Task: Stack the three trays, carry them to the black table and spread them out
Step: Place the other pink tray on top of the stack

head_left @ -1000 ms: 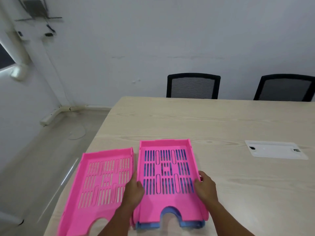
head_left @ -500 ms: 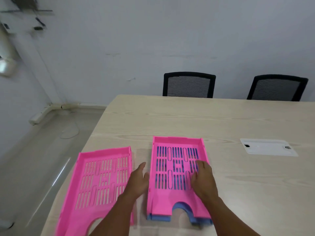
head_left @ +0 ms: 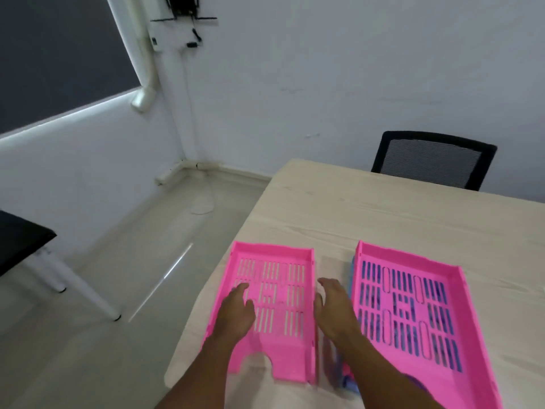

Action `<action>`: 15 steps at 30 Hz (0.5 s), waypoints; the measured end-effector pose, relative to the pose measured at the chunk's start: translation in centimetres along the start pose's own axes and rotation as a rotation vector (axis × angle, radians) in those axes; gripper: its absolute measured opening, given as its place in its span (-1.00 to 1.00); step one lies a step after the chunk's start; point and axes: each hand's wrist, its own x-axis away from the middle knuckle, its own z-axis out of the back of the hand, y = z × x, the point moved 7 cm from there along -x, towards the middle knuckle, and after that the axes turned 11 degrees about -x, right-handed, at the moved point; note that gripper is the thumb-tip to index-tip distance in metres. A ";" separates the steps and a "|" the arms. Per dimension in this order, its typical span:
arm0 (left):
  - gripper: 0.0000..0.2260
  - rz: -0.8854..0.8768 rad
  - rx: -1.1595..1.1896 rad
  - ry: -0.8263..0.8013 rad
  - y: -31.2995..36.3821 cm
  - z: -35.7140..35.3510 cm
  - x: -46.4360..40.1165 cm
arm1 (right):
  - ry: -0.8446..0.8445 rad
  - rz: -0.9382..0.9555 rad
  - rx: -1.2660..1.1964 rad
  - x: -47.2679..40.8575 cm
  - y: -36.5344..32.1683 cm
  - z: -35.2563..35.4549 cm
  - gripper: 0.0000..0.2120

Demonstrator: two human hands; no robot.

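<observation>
Two pink slotted trays lie on the pale wooden table (head_left: pixel 383 208). The left pink tray (head_left: pixel 283 290) sits near the table's left edge. The right pink tray (head_left: pixel 413 314) rests on a blue tray (head_left: pixel 351 270), whose edge shows at its left side. My left hand (head_left: pixel 236 314) hovers over the left tray's left half, fingers apart. My right hand (head_left: pixel 333 308) is at that tray's right wall, in the gap between the two pink trays, fingers apart. Neither hand grips anything.
A black table (head_left: pixel 20 237) with white legs stands at the left across bare floor. A black mesh chair (head_left: pixel 430 160) is at the wooden table's far side. White walls and a corner pipe are behind.
Both hands left the stacked pink-on-blue trays and moved left to either side of the single pink tray. The camera view swung left, bringing the black table into sight.
</observation>
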 end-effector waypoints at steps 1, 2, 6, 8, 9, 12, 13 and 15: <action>-0.57 0.035 -0.012 0.011 -1.3 0.6 -0.1 | -0.025 0.009 0.012 0.0 -0.6 -1.2 -0.61; -0.55 0.066 -0.032 0.017 -2.5 1.0 -0.3 | -0.037 -0.001 0.013 0.0 -1.0 -2.3 -0.58; -0.40 0.203 -0.043 -0.047 -6.7 1.1 -0.6 | -0.015 -0.223 -0.062 0.6 0.8 -5.1 -0.47; -0.37 0.246 -0.040 -0.104 -8.0 0.5 -0.6 | -0.024 -0.351 -0.069 1.4 2.5 -6.3 -0.43; -0.38 0.253 -0.047 -0.138 -8.3 0.1 -0.6 | -0.031 -0.387 -0.061 1.8 3.3 -6.9 -0.42; -0.48 0.260 -0.026 -0.132 -8.9 0.0 -0.7 | 0.017 -0.471 -0.074 2.5 4.0 -7.0 -0.47; -0.52 0.263 -0.003 -0.102 -9.1 0.3 -0.8 | 0.043 -0.487 -0.079 2.5 3.9 -6.6 -0.52; -0.59 0.240 0.056 -0.050 -8.9 1.3 -1.2 | 0.083 -0.464 -0.085 1.9 2.8 -5.7 -0.65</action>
